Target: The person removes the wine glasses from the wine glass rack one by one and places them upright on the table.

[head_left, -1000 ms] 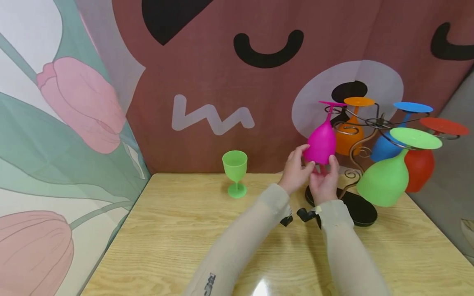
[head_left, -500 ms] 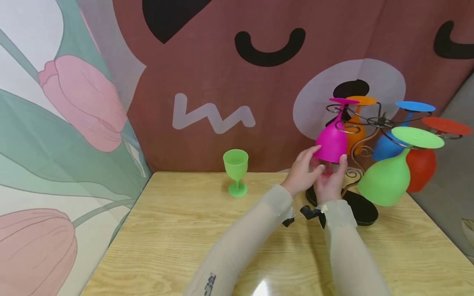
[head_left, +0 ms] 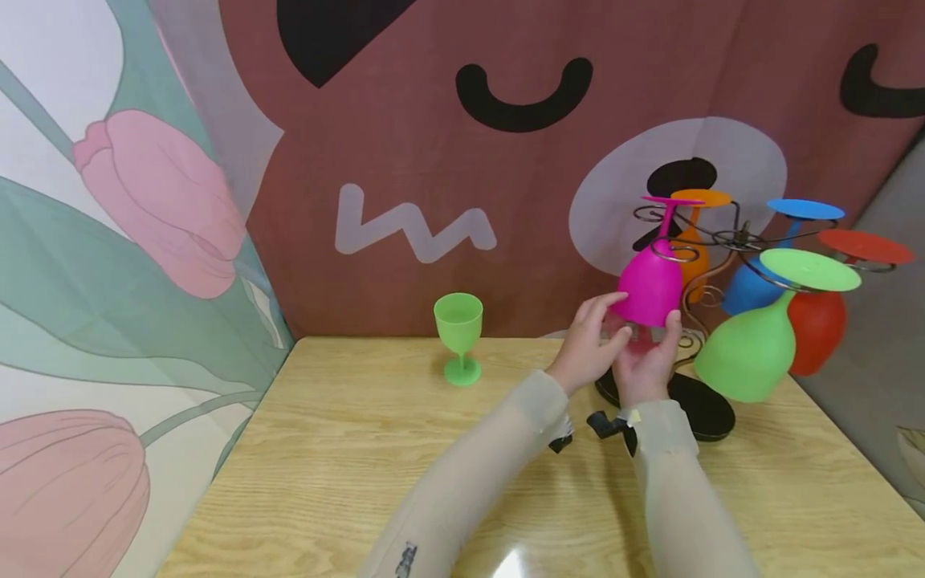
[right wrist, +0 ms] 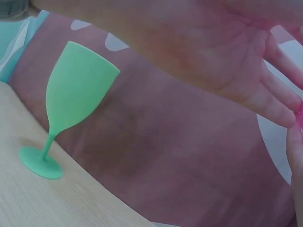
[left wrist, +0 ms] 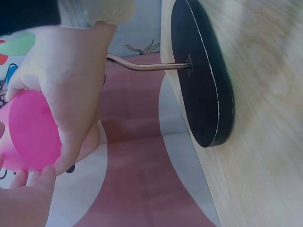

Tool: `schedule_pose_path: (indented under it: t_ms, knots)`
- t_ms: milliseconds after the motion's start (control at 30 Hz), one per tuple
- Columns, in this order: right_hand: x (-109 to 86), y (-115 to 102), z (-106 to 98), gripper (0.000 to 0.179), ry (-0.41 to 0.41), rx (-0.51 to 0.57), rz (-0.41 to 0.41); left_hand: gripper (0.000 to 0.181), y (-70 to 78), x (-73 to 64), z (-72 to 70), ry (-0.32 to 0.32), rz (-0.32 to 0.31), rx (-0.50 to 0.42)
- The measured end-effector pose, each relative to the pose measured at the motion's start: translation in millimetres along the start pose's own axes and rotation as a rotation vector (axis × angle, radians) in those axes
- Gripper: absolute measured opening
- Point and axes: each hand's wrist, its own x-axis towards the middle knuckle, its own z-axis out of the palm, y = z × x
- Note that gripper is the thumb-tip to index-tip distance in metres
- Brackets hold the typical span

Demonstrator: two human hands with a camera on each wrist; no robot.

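Note:
A magenta plastic goblet [head_left: 650, 287] is upside down at the left arm of the wire rack [head_left: 740, 238]. Its foot lies above the curled wires, and its stem passes down among them. My left hand [head_left: 588, 341] grips the bowl on the left near the rim. From below, my right hand [head_left: 645, 365] holds the same rim, thumb on the right side. The left wrist view looks into the open mouth of the magenta goblet [left wrist: 35, 130], with fingers of both hands around it. Only a sliver of it shows in the right wrist view.
Orange [head_left: 694, 257], blue [head_left: 751, 285], red [head_left: 817, 329] and light green [head_left: 751, 345] goblets hang inverted from the rack. Its black base [head_left: 701, 409] stands on the wooden table [head_left: 325, 466]. Another green goblet [head_left: 458, 321] stands upright left of the hands, before a printed curtain [head_left: 390, 144].
Both hands have moved right with the magenta goblet, bringing its stem in among the rack's wires. Over the last half second, it has sunk slightly.

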Motion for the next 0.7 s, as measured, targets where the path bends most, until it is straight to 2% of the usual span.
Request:
schedule_pose_path:
  t_ms: [67, 167, 300, 400, 567, 700]
  knots:
    - [-1.7, 2.1, 0.3, 0.051, -0.01, -0.02, -0.019, 0.051, -1.2, -1.0, -0.3, 0.019, 0.01, -0.025]
    - [-3.8, 7.2, -0.2, 0.048, -0.05, -0.11, -0.084, 0.05, -2.9, -2.1, -1.9, 0.058, 0.028, -0.072]
    - [-5.4, 15.0, -3.8, 0.049, -0.13, -0.267, -0.19, 0.049, -3.3, -4.2, -6.0, 0.103, 0.046, -0.123]
    - [-7.7, 18.6, -7.1, 0.049, -0.154, -0.375, -0.224, 0.05, -4.6, -6.9, -10.4, 0.126, 0.047, -0.126]
    - [-11.7, 19.1, -11.1, 0.043, -0.109, -0.527, -0.213, 0.053, -14.2, -10.4, -17.7, 0.149, 0.046, -0.099]
    - [-13.7, 16.6, -14.5, 0.035, -0.035, -0.61, -0.181, 0.057, -23.8, -14.1, -22.7, 0.144, 0.06, -0.028]
